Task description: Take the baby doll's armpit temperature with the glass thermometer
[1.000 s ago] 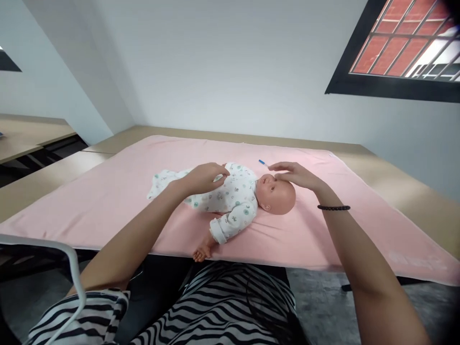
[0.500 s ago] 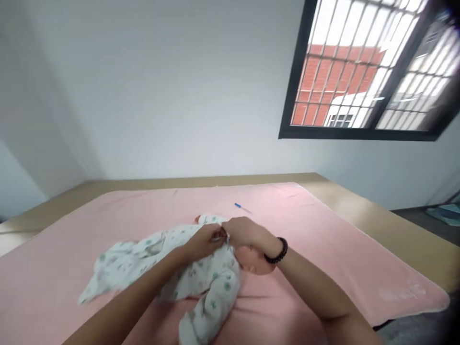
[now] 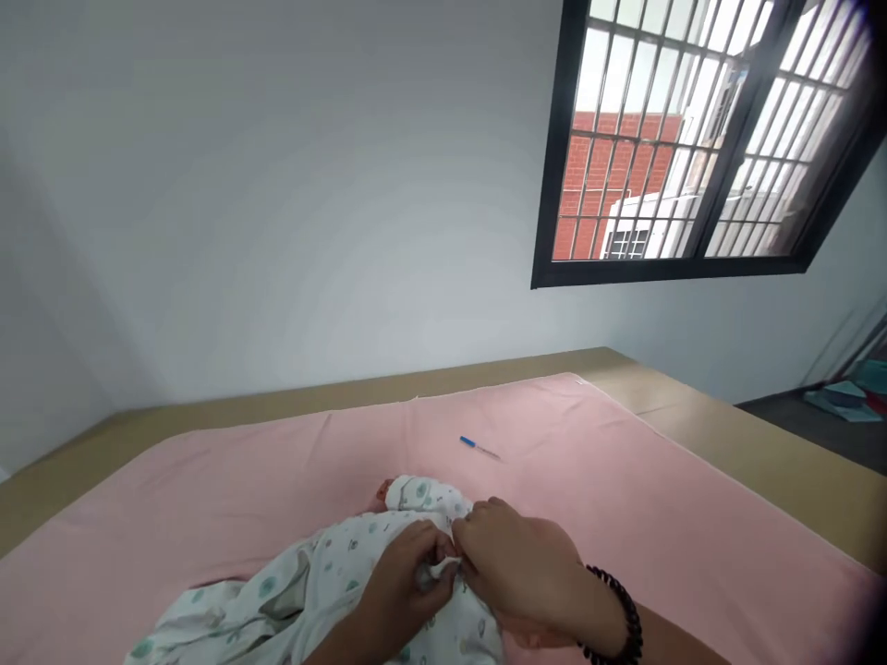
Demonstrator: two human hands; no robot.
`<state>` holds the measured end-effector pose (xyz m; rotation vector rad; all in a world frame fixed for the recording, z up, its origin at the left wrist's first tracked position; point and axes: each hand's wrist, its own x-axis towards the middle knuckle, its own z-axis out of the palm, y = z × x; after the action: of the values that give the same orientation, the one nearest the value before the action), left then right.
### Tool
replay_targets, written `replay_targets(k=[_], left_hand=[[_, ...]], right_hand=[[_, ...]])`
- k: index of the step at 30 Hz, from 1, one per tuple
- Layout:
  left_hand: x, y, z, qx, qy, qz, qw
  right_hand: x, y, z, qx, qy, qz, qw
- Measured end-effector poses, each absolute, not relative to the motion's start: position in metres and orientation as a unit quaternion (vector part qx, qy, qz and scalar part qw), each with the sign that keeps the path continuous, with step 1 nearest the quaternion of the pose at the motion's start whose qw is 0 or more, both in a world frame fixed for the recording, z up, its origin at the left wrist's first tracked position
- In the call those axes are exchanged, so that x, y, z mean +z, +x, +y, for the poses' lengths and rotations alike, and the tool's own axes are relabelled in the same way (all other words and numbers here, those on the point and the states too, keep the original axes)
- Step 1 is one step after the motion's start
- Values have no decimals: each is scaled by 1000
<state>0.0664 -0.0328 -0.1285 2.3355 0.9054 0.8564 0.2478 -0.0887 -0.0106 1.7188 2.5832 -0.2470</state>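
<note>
A baby doll lies on its back in a white romper printed with green and grey shapes. My left hand is closed, pinching a fold of the romper's cloth near the neck between thumb and fingers. Right beside it, my right hand, with a dark beaded bracelet at the wrist, is closed on the same edge of cloth. Its fingertips are partly hidden. The doll's head shows behind my right hand, mostly covered. One small doll hand sticks out of the far sleeve.
A pink blanket covers most of the wooden table. On it, beyond the doll, lies a slim pen-like stick with a blue cap. A white wall and a barred window stand behind.
My view has tilted, so the doll and both hands appear lower in the picture. Both hands stay together at the romper's neck, a bit of cloth now showing raised between the left fingers.
</note>
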Motion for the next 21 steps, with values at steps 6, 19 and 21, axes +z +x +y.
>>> replay_targets(k=[6, 19, 21], left_hand=[[-128, 68, -33, 301, 850, 352, 252], [-123, 68, -36, 302, 893, 295, 156], [-123, 71, -36, 275, 903, 311, 110]], right_hand=[[-26, 238, -79, -104, 546, 831, 23], [-60, 238, -80, 11, 517, 856, -2], [-66, 238, -81, 47, 508, 860, 3]])
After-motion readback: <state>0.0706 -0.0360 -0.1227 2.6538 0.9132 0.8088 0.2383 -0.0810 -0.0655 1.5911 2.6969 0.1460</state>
